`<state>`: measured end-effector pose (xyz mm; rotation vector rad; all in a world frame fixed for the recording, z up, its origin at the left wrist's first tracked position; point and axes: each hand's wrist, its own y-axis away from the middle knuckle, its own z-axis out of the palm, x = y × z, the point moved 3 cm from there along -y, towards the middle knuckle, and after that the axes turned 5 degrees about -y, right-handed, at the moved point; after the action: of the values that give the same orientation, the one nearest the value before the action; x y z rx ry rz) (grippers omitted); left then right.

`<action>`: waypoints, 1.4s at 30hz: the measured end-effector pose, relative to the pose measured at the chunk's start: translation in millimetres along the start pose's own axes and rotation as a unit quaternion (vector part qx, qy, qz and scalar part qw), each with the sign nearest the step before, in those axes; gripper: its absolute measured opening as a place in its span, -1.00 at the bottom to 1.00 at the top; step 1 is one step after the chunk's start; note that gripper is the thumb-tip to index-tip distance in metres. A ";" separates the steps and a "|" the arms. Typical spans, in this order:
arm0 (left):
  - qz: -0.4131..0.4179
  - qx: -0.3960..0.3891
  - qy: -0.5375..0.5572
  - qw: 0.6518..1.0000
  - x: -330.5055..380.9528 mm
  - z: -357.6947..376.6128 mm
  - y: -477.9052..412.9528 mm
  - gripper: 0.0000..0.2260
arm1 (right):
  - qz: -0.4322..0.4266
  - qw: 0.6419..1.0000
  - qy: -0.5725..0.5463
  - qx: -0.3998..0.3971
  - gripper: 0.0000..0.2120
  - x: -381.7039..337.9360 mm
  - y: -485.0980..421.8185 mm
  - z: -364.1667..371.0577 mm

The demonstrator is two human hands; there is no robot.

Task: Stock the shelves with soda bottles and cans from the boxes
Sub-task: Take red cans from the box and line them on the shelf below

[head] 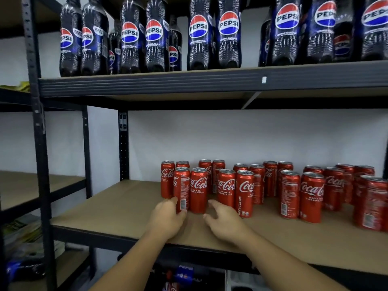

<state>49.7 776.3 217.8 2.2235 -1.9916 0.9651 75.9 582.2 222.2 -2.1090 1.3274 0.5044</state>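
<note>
Fingers (172, 201) of the left hand (168, 219) lie against the left side of the front-left can (181, 189), low at its foot, with the thumb across its front. Whether they pinch it or merely touch it cannot be told. Right hand (223, 222), at lower centre of the frame, is spread and holds nothing, its fingertips just beside the neighbouring can (198, 190) but seemingly apart from it. Both stand upright at the front of the Coca-Cola cans (289, 194) grouped across the middle and right of the lower shelf (117, 208). Such a slim, full can is likely fairly heavy for its size, stiff yet dentable, smooth and perhaps slippery. Tall and narrow, it could topple its neighbours if nudged low, so a wrap round mid-body seems the safest hold. Pepsi bottles (198, 32) fill the upper shelf (147, 85) along the top of the frame.
</note>
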 end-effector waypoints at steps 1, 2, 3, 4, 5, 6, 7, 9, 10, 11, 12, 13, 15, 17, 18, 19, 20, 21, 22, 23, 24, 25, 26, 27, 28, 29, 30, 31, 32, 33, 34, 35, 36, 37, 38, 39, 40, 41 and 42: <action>0.006 -0.006 -0.008 1.000 6.0 -2.5 9.3 -0.67 | -0.005 1.000 0.016 -0.013 -0.43 1.2 9.3 -3.7; 0.017 -0.010 -0.020 1.000 13.0 -4.8 19.3 -0.67 | -0.009 0.999 0.030 -0.024 -0.44 2.2 19.7 -7.4; 0.029 -0.019 -0.033 0.999 21.0 -6.2 29.7 -0.66 | -0.010 0.998 0.044 -0.033 -0.44 4.3 30.5 -10.6; 0.043 -0.028 -0.042 0.998 28.7 -6.2 40.0 -0.66 | -0.010 0.998 0.055 -0.039 -0.44 7.2 41.6 -13.5; 0.056 -0.042 -0.049 0.996 36.6 -6.2 50.6 -0.66 | -0.011 0.997 0.064 -0.044 -0.43 9.9 53.1 -16.5; 0.067 -0.059 -0.053 0.995 44.0 -5.4 61.4 -0.66 | -0.011 0.996 0.074 -0.049 -0.44 12.6 65.5 -19.6; 0.078 -0.076 -0.058 0.992 50.0 -3.8 71.6 -0.65 | -0.011 0.995 0.086 -0.054 -0.44 14.8 78.6 -23.2; 0.105 -0.102 -0.067 0.987 59.5 2.3 91.6 -0.65 | -0.020 0.991 0.115 -0.063 -0.45 19.9 105.4 -31.2; 0.120 -0.112 -0.075 0.984 64.4 4.4 102.3 -0.64 | -0.026 0.990 0.126 -0.062 -0.47 22.0 119.5 -35.7; 0.134 -0.116 -0.092 0.980 69.1 6.0 112.6 -0.63 | -0.032 0.989 0.134 -0.059 -0.49 23.5 134.3 -40.1; 0.150 -0.116 -0.111 0.976 72.7 8.2 122.7 -0.60 | -0.042 0.987 0.143 -0.056 -0.49 24.6 150.1 -44.2; 0.165 -0.113 -0.123 0.972 76.2 10.5 132.4 -0.56 | -0.050 0.986 0.149 -0.053 -0.49 26.4 165.3 -47.8; 0.178 -0.119 -0.118 0.970 83.8 14.5 150.0 -0.50 | -0.054 0.986 0.153 -0.044 -0.46 31.6 191.7 -55.8; 0.185 -0.128 -0.099 0.969 91.3 20.9 167.6 -0.48 | -0.044 0.986 0.154 -0.044 -0.44 37.3 214.6 -63.1; 0.187 -0.133 -0.086 0.969 95.6 24.5 177.5 -0.48 | -0.037 0.986 0.155 -0.048 -0.44 40.5 224.7 -65.1; 0.189 -0.139 -0.078 0.969 99.9 28.8 187.4 -0.51 | -0.031 0.986 0.156 -0.053 -0.44 43.9 234.7 -66.0; 0.197 -0.142 -0.075 0.967 104.5 33.6 197.3 -0.54 | -0.024 0.986 0.157 -0.058 -0.46 46.9 244.5 -66.3; 0.203 -0.146 -0.073 0.966 109.0 38.7 207.2 -0.58 | -0.017 0.986 0.156 -0.061 -0.47 50.7 254.7 -65.4; 0.209 -0.153 -0.070 0.963 112.5 45.5 216.0 -0.59 | -0.009 0.986 0.152 -0.061 -0.48 55.8 264.6 -63.4; 0.211 -0.160 -0.062 0.962 115.3 53.2 224.6 -0.59 | 0.000 0.988 0.145 -0.060 -0.48 62.8 274.3 -59.9; 0.207 -0.171 -0.052 0.962 117.0 62.3 233.3 -0.57 | 0.011 0.989 0.137 -0.058 -0.47 71.1 284.6 -54.8; 0.202 -0.185 -0.046 0.961 118.1 72.0 242.0 -0.55 | 0.023 0.989 0.131 -0.059 -0.45 79.8 295.2 -48.4; 0.203 -0.200 -0.045 0.957 118.9 81.9 251.8 -0.53 | 0.036 0.989 0.127 -0.063 -0.44 88.6 306.4 -40.6; 0.204 -0.218 -0.048 0.953 118.3 93.8 260.7 -0.50 | 0.050 0.989 0.123 -0.069 -0.43 96.9 318.0 -32.5; 0.205 -0.233 -0.053 0.949 117.9 105.1 268.6 -0.48 | 0.065 0.988 0.118 -0.077 -0.43 104.8 328.6 -24.7; 0.199 -0.251 -0.059 0.946 116.6 116.7 275.9 -0.46 | 0.080 0.987 0.114 -0.086 -0.43 111.9 339.0 -17.5; 0.192 -0.266 -0.062 0.943 115.5 128.2 282.7 -0.47 | 0.097 0.985 0.109 -0.093 -0.44 119.9 348.2 -9.7; 0.187 -0.280 -0.060 0.940 114.4 138.1 290.4 -0.49 | 0.117 0.983 0.099 -0.101 -0.45 127.5 356.6 -1.4; 0.183 -0.298 -0.057 0.935 112.7 148.3 299.0 -0.54 | 0.142 0.981 0.083 -0.107 -0.47 134.9 364.4 7.7; 0.178 -0.317 -0.051 0.930 111.2 158.4 308.4 -0.59 | 0.170 0.977 0.062 -0.111 -0.49 142.1 372.8 18.7; 0.171 -0.337 -0.045 0.925 109.1 168.6 319.6 -0.62 | 0.202 0.972 0.037 -0.110 -0.52 149.2 382.8 31.1; 0.159 -0.354 -0.036 0.921 105.4 179.8 331.5 -0.63 | 0.235 0.966 0.012 -0.109 -0.56 156.3 394.3 45.5; 0.145 -0.368 -0.021 0.918 100.6 190.3 344.6 -0.63 | 0.268 0.957 -0.005 -0.110 -0.58 163.1 407.4 61.6; 0.138 -0.382 -0.021 0.913 95.3 201.1 357.2 -0.63 | 0.298 0.947 -0.017 -0.115 -0.57 170.3 421.8 78.6; 0.135 -0.401 -0.023 0.906 90.0 212.1 368.9 -0.64 | 0.323 0.938 -0.021 -0.125 -0.55 177.0 435.7 94.7; 0.136 -0.424 -0.032 0.895 84.9 221.6 380.3 -0.65 | 0.339 0.931 -0.023 -0.137 -0.53 183.9 448.4 109.5; 0.138 -0.443 -0.038 0.885 81.4 229.6 390.0 -0.64 | 0.352 0.923 -0.023 -0.152 -0.55 190.4 458.9 122.5; 0.132 -0.460 -0.040 0.877 78.3 236.8 397.8 -0.63 | 0.362 0.918 -0.026 -0.162 -0.55 195.9 467.5 133.0; 0.129 -0.471 -0.038 0.872 75.4 244.8 403.7 -0.62 | 0.370 0.913 -0.025 -0.170 -0.54 202.0 473.9 141.6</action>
<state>-207.7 533.9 -104.0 1.4705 -2.1261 -0.1551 -265.7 382.5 -136.8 -1.7505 2.1254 1.1605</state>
